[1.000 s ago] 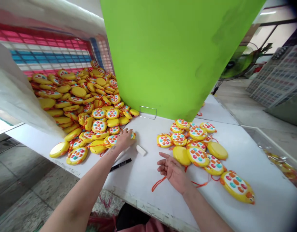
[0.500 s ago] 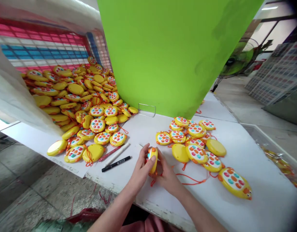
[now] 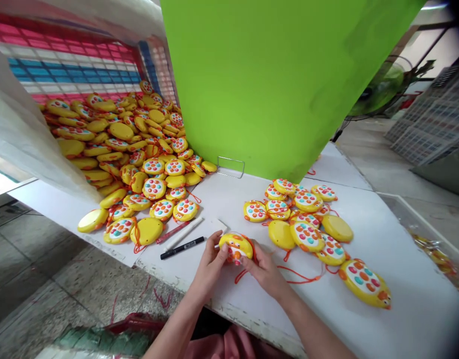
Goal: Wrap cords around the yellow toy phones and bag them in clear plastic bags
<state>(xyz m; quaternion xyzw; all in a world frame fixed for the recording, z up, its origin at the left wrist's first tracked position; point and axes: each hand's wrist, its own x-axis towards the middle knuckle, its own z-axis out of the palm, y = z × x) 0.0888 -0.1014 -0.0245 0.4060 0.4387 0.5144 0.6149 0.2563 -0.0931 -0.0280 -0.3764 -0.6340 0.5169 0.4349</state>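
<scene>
Between both hands is a yellow oval animal-faced toy (image 3: 233, 242) with a white panel of coloured dots, its face turned toward me. My left hand (image 3: 211, 262) grips one end, thumb on the front. My right hand (image 3: 265, 269) holds the other end, thumb and fingers closed on it. A red-orange cord loop (image 3: 300, 282) lies on the table beside my right hand. To the left of my hands lie a black marker pen (image 3: 182, 248), a white pen (image 3: 183, 234) and a dark red pen (image 3: 172, 233).
A large heap of similar toys (image 3: 120, 130) spills from a striped woven bag (image 3: 72, 70) at the left. More toys (image 3: 307, 236) lie to the right. A green board (image 3: 259, 89) stands behind, with a wire frame (image 3: 230, 167) at its foot. A fan (image 3: 382, 89) is beyond.
The toy has been turned from edge-on to show its face and dots. My right hand has shifted to its right end. The whole view has moved slightly.
</scene>
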